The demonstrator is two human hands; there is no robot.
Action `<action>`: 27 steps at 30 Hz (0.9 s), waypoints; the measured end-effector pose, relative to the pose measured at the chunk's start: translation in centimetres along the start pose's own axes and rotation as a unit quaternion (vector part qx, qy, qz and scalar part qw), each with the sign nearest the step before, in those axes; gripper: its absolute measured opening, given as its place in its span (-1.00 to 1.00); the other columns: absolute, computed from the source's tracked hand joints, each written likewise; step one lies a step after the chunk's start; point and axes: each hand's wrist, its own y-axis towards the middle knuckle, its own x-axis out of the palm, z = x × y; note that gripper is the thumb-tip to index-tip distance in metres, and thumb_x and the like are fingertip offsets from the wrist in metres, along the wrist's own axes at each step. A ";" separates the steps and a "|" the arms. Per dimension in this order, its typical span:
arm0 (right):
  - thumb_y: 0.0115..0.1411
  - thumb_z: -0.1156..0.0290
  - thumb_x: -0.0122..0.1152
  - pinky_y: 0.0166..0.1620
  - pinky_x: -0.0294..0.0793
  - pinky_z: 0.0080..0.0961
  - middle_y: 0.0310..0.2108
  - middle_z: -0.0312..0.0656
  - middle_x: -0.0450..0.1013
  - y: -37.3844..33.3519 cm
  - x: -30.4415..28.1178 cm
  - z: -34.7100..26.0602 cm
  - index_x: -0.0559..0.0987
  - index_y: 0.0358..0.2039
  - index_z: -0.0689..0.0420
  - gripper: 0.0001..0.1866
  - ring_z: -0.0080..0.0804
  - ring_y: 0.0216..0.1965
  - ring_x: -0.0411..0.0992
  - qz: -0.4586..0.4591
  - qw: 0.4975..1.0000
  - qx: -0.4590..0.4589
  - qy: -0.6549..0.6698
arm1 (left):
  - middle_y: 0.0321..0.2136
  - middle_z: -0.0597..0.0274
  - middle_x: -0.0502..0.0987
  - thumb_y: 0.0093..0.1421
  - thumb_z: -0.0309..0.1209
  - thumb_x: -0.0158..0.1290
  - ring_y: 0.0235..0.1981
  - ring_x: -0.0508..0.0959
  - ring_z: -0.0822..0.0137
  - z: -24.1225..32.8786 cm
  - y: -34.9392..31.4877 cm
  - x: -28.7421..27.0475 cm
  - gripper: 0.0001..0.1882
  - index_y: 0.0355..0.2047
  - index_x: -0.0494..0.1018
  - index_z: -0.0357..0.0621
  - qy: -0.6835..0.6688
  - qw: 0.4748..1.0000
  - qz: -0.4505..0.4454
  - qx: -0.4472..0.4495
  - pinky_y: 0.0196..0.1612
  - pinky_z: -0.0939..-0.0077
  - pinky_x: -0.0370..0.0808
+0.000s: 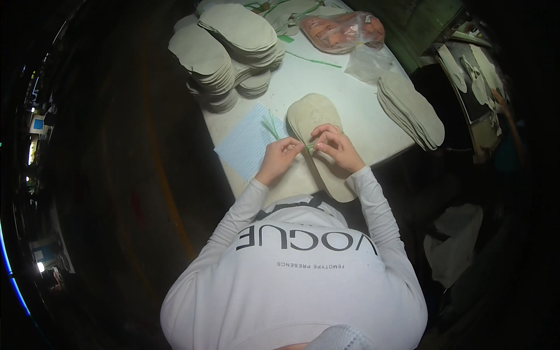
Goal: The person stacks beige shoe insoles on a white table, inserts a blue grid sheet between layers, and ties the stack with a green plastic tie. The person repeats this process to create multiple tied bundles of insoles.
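Pinching one green tie (310, 148) between drawn-together fingertips of the left hand (280, 157) and meeting it with the right hand (343, 150), loosely curled, too hidden to tell whether gripping, across one pale insole bundle (318, 111) at the near edge of the desk (350, 108). Outward from there, with one blue-lined sheet (242, 143) to the left, one second bundle (408, 108) to the right, one clear bag (343, 32) farther off, and at least four stacked bundles (239, 26) at far left.

A white table (318, 77) carries beige sole-shaped piles (236, 35) far left, a plastic bag (341, 34) far right, lined paper (240, 143) near left, a sole stack (315, 111) near centre, another stack (411, 111) right.
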 end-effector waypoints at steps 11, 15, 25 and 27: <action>0.44 0.29 -0.16 -0.62 0.05 -0.73 -0.53 -0.42 0.15 1.7 -0.7 3.3 0.30 -0.41 0.06 -0.76 -0.71 -0.66 0.01 0.069 0.760 0.125 0.634 | -0.53 0.14 0.36 0.37 -0.29 -0.10 -0.51 0.35 0.27 -2.8 0.3 1.3 -0.70 -0.43 0.35 -0.27 -0.044 0.993 -0.087 0.067 -0.37 0.45 0.31; 0.45 0.30 -0.21 -0.63 0.01 -0.69 -0.57 -0.42 0.07 1.5 0.4 3.7 0.30 -0.41 0.07 -0.74 -0.68 -0.67 -0.05 0.057 0.753 0.100 0.648 | -0.48 0.02 0.39 0.36 -0.31 -0.11 -0.44 0.44 0.11 -4.5 0.1 0.9 -0.75 -0.34 0.36 -0.28 0.207 0.968 -0.038 0.138 -0.31 0.33 0.38; 0.33 0.04 -0.01 -0.30 0.48 -0.22 -0.42 0.04 0.53 -6.4 -6.7 1.1 0.50 -0.17 0.14 -0.61 -0.08 -0.42 0.53 0.228 0.868 0.238 -0.372 | -0.19 0.20 0.44 0.33 -0.33 -0.04 -0.20 0.52 0.25 -3.7 -2.7 0.1 -0.77 -0.04 0.39 -0.09 -0.271 0.944 0.031 -0.187 -0.12 0.42 0.50; 0.35 -0.20 -0.31 -0.27 0.50 -0.24 -0.47 0.03 0.54 -9.8 -6.9 1.8 0.49 -0.07 0.08 -0.38 -0.13 -0.39 0.57 0.146 0.860 0.366 -0.323 | -0.02 0.12 0.37 0.32 -0.24 0.02 -0.05 0.48 0.20 -2.6 -3.4 0.0 -0.50 0.21 0.19 -0.01 -0.368 0.896 0.073 -0.236 -0.08 0.34 0.53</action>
